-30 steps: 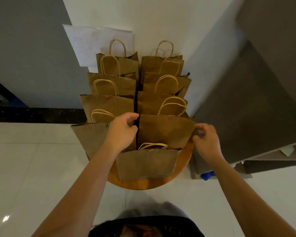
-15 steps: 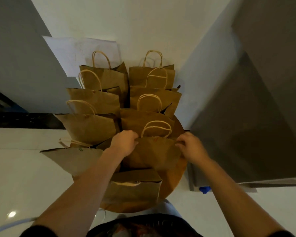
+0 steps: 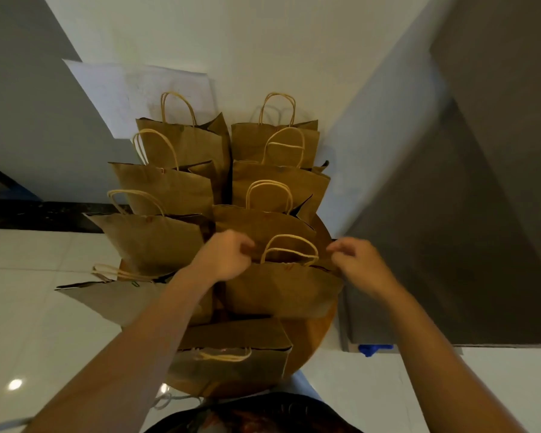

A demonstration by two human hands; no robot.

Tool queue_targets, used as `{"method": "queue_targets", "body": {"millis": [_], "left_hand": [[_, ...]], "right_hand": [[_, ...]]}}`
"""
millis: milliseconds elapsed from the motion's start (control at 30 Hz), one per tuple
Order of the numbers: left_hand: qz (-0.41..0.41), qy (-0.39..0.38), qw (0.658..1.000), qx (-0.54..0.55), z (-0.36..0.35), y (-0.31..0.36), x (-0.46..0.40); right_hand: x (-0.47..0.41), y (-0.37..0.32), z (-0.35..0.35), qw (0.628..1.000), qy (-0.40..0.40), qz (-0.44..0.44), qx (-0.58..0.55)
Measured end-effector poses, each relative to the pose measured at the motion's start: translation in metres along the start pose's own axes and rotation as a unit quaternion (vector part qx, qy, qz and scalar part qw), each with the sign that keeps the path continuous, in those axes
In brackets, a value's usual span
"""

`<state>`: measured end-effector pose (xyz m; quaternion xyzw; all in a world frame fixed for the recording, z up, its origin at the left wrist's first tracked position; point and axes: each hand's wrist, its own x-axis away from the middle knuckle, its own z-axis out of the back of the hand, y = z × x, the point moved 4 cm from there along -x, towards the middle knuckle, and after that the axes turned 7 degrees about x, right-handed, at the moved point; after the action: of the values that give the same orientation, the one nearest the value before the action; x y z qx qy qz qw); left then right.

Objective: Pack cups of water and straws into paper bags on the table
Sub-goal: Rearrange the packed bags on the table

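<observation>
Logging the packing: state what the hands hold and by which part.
Both hands grip one paper bag by its top edge: left hand at the left corner, right hand at the right corner.

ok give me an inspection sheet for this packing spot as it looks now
surface: round wooden table, mostly covered by bags
job's things: brown paper bags with twine handles standing in two rows; one bag on the right row is being handled; no cups or straws visible
clutter: a bag lying tipped at the near edge; white paper sheet against the wall
hands: left hand and right hand each pinch a top corner of that bag with curled fingers
cables: nothing seen
surroundings: white wall, glossy white floor tiles, grey cabinet to the right, small blue object below it
</observation>
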<state>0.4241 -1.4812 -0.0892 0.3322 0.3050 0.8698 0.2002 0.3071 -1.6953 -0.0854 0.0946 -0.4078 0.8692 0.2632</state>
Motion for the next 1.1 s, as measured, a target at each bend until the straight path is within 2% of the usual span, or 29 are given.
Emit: {"method": "queue_targets", "body": {"millis": [67, 100, 167, 267, 333, 467, 567, 633, 733, 933, 1000, 1100], "left_hand": [[-0.011, 0.138, 0.990, 0.035, 0.022, 0.002, -0.005], [-0.024, 0.198, 0.980, 0.012, 0.031, 0.005, -0.009], [-0.035, 0.244, 0.967, -0.071, 0.041, 0.006, -0.021], [0.011, 0.159, 0.963, -0.216, 0.037, -0.001, -0.042], [0.034, 0.118, 0.961, -0.250, 0.032, -0.004, -0.051], [-0.025, 0.141, 0.963, -0.228, 0.026, 0.007, -0.059], [-0.076, 0.143, 0.976, -0.148, 0.022, 0.019, -0.063], [-0.086, 0.130, 0.982, -0.107, 0.019, 0.023, -0.064], [-0.079, 0.104, 0.985, -0.111, 0.011, 0.022, -0.066], [-0.062, 0.098, 0.986, -0.123, 0.009, 0.014, -0.067], [-0.051, 0.074, 0.989, -0.121, 0.015, 0.013, -0.071], [-0.023, 0.030, 0.999, -0.025, 0.030, 0.012, -0.082]], "right_hand": [[-0.013, -0.008, 0.008, 0.999, 0.050, 0.009, -0.018], [-0.022, -0.014, 0.009, 0.998, 0.062, 0.030, 0.003], [-0.041, -0.027, 0.006, 0.993, 0.045, 0.089, 0.055], [-0.074, -0.038, -0.007, 0.985, -0.012, 0.120, 0.123], [-0.092, -0.037, -0.015, 0.976, -0.048, 0.112, 0.179], [-0.108, -0.029, -0.012, 0.964, -0.025, 0.114, 0.240], [-0.107, -0.026, 0.002, 0.957, 0.017, 0.118, 0.265], [-0.103, -0.023, 0.009, 0.959, 0.036, 0.120, 0.255], [-0.097, -0.016, 0.012, 0.962, 0.046, 0.121, 0.239], [-0.090, -0.017, 0.010, 0.973, 0.027, 0.117, 0.196], [-0.091, -0.021, 0.013, 0.975, -0.008, 0.109, 0.193], [-0.102, -0.025, 0.030, 0.989, -0.060, 0.068, 0.121]]}}
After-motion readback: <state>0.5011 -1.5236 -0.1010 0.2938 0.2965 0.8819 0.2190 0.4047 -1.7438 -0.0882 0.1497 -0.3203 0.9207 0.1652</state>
